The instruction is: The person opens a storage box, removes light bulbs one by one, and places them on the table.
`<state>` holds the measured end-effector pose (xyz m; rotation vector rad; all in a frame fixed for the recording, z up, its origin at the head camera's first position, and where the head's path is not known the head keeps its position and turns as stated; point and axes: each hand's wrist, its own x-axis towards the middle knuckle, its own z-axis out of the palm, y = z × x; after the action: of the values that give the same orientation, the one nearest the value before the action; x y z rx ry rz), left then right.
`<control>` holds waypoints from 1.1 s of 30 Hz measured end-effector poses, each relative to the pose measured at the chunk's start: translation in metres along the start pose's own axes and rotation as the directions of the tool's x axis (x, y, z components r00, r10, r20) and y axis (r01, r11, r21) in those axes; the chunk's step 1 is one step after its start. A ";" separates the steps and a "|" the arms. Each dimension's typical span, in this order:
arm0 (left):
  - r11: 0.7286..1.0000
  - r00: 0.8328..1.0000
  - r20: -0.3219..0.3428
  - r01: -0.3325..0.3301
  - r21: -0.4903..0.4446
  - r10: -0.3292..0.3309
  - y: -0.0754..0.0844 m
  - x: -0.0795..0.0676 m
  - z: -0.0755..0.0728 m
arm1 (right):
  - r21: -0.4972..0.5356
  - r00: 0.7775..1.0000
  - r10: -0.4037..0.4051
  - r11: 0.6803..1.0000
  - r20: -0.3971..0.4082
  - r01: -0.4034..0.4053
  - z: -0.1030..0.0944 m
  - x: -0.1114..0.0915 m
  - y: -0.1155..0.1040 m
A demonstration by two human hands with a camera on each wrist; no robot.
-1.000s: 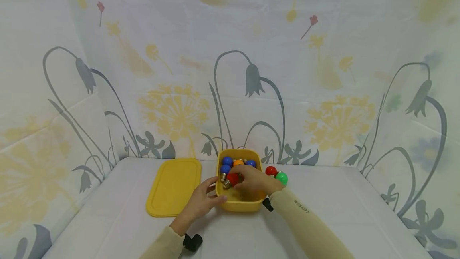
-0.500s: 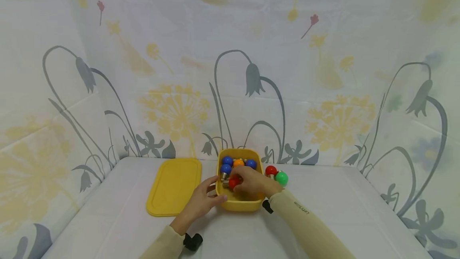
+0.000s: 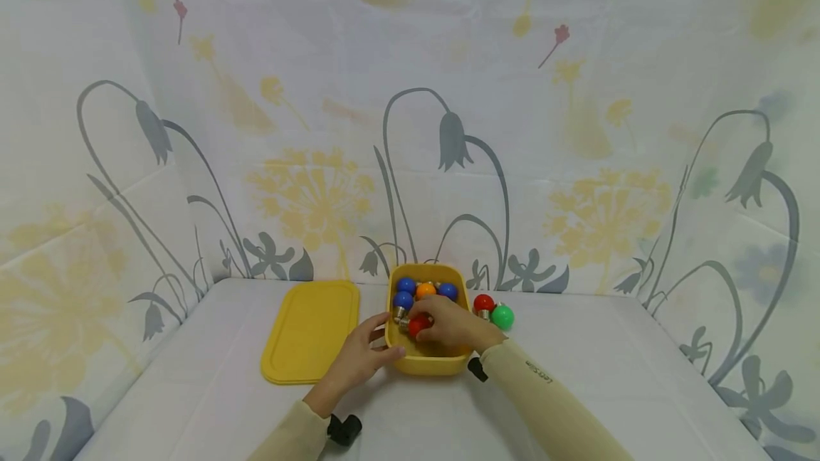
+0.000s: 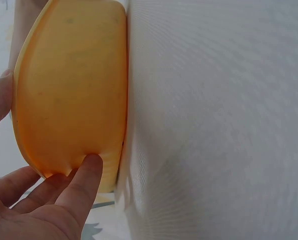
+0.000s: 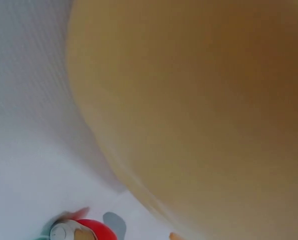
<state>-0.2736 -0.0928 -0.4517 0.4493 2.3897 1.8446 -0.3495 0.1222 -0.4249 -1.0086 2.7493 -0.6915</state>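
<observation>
A yellow plastic box (image 3: 428, 366) stands on the table with several coloured light bulbs inside. My right hand (image 3: 455, 324) reaches into it and pinches a red light bulb (image 3: 419, 326) near the box floor, its metal screw base pointing left. My left hand (image 3: 359, 358) touches the box's left side. In the left wrist view, its fingers (image 4: 86, 180) lie extended against the outer wall and the thumb is at the rim. Blue bulbs (image 3: 406, 286) and an orange bulb (image 3: 426, 291) lie at the back of the box. The right wrist view hides my right fingers.
Left of the box lies a flat yellow lid (image 3: 310, 333). On the right, a second red bulb (image 3: 483, 302) and a green bulb (image 3: 502, 317) lie on the white tablecloth (image 3: 596, 361). A flower-printed cloth (image 3: 410, 183) hangs behind.
My right hand has turned the red bulb and shifted it slightly right and down, so its screw base now points left instead of down-left. My left hand stays in place.
</observation>
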 end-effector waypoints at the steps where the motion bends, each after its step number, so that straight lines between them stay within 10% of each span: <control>1: 1.000 1.000 0.001 0.003 0.002 -0.003 0.001 0.000 0.000 | 0.001 1.000 0.007 1.000 -0.002 -0.007 0.000 -0.001 0.000; 33: 1.000 1.000 0.003 0.025 -0.019 -0.025 0.000 -0.001 0.000 | 0.066 0.936 0.001 0.998 -0.353 0.024 -0.052 -0.070 0.030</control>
<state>-0.2725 -0.0928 -0.4514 0.4182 2.3629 1.8536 -0.3275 0.2062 -0.3946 -0.9681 2.9922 -1.0574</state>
